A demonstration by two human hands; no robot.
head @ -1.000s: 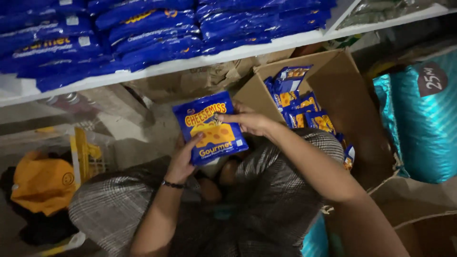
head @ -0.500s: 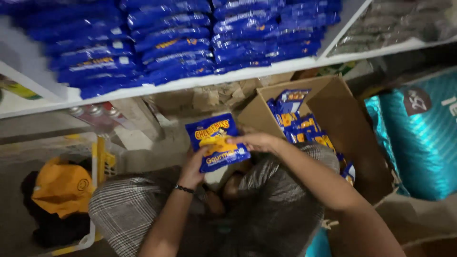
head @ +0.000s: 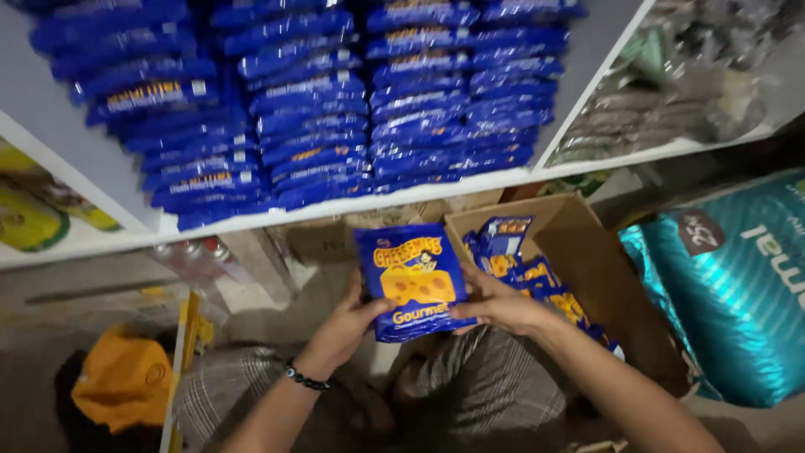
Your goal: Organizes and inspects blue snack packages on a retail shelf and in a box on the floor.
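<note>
Although most of the view is taken up by the white shelf across twelve o'clock, packed with rows of blue packets, the work sits at the centre. At three o'clock lies a big teal sack, cut off by the frame's right edge. Between it and the centre stands an open cardboard box, with more blue packets inside; how many lie under the right forearm is hidden.

Dead centre is a small stack of blue snack packets, apparently several pressed together, though the count is hard to make out. It looks light, soft and crinkly, with slick film that could let the packets slide on one another, and the contents would likely crush under a hard squeeze. Clamping it from both side edges seems the safest hold.

That is how it is held: the left hand closes on the edge at eight o'clock, the right hand on the edge at four o'clock.

An orange object at eight o'clock is too blurred to identify.
</note>
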